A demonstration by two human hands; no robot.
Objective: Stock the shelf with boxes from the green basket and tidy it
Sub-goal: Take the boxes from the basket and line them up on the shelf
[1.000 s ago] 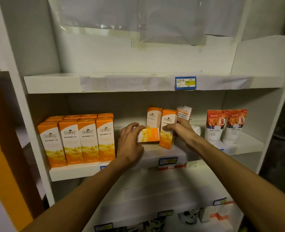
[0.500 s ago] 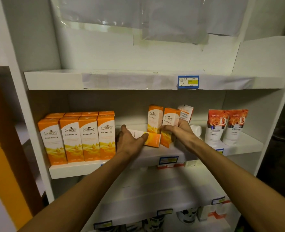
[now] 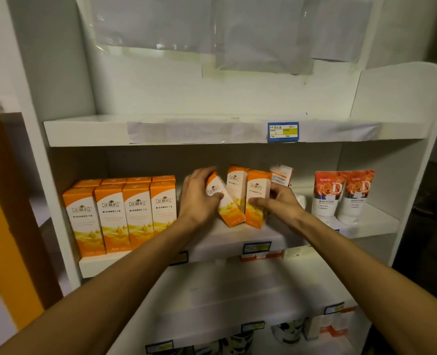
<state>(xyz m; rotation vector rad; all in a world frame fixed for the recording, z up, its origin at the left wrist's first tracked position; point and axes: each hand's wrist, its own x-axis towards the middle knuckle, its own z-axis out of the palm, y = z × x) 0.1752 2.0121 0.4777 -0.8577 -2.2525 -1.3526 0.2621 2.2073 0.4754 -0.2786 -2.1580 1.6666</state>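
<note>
On the middle shelf (image 3: 366,226) my left hand (image 3: 199,198) grips a tilted orange-and-white box (image 3: 225,203), its top leaning left. Beside it my right hand (image 3: 279,203) holds an upright orange box (image 3: 257,198) by its lower part. Between and behind these two stands a third orange box (image 3: 236,183). A neat block of the same orange boxes (image 3: 125,213) fills the shelf's left end. No green basket is in view.
A small white-and-orange box (image 3: 281,174) leans behind my right hand. Two rose-printed tubes (image 3: 343,196) stand at the shelf's right. The upper shelf (image 3: 161,131) carries a blue price tag (image 3: 283,131). Lower shelves hold dark-patterned items (image 3: 286,331).
The box in my left hand lay on its side; it has been swung up to a steep tilt. My right hand stays on the upright box.
</note>
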